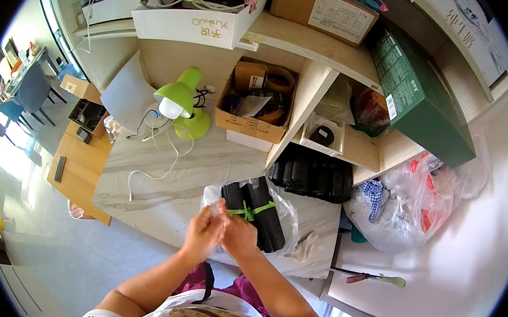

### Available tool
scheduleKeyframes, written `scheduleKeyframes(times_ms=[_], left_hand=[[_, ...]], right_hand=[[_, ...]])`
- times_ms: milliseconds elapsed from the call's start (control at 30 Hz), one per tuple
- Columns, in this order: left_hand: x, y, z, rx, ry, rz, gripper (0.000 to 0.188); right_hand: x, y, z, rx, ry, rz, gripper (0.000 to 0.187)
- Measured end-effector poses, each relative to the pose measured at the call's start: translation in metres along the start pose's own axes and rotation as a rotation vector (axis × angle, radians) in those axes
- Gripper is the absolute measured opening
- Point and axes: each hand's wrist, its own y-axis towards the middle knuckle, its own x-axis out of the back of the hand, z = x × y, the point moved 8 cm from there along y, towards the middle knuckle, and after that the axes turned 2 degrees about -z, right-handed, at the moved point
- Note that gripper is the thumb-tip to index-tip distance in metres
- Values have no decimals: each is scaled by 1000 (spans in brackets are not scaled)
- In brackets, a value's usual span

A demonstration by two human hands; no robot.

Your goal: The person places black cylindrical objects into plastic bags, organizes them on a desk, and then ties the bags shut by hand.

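Two black rolls [268,221] lie side by side on a crumpled clear plastic bag [290,213] on the marble-patterned tabletop. A bright green ribbon [263,207] runs across both rolls, its left end reaching my fingers. My right hand [239,234] is closed at that end, beside the left roll. Pressed up against it is my left hand [202,234], its fingers closed and pinched together. Whatever the left fingers hold is hidden.
Behind stand a green desk lamp [178,97] with a white cable and a cardboard box [251,125] of tapes. More black rolls [313,174] sit under the shelf. At right are a stuffed plastic bag [400,213] and a green-handled tool [391,280]; a white cloth [305,247] lies nearby.
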Motion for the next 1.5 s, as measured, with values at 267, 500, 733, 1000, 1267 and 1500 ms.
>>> scheduleKeyframes(times_ms=[267,500,733,1000,1267,1500], left_hand=[[2,15,-2,-139,418,-20,30],[2,17,-62,-493,1329,-246,20],[-116,18,-45,-858,892,24,36],[-151,22,-5,-714,834,87,39],[-140,24,-10,-705,769,-9,33],[-128,27,13,-631,676,2,32]], right_hand=[[-72,35,0,83,63,282,31],[35,-2,-72,29,1045,58,20],[44,10,-283,-750,2103,-668,12],[41,86,-349,-1410,2184,-614,45],[54,101,-369,-1308,2132,-818,37],[32,30,-336,-1116,1945,-921,25]])
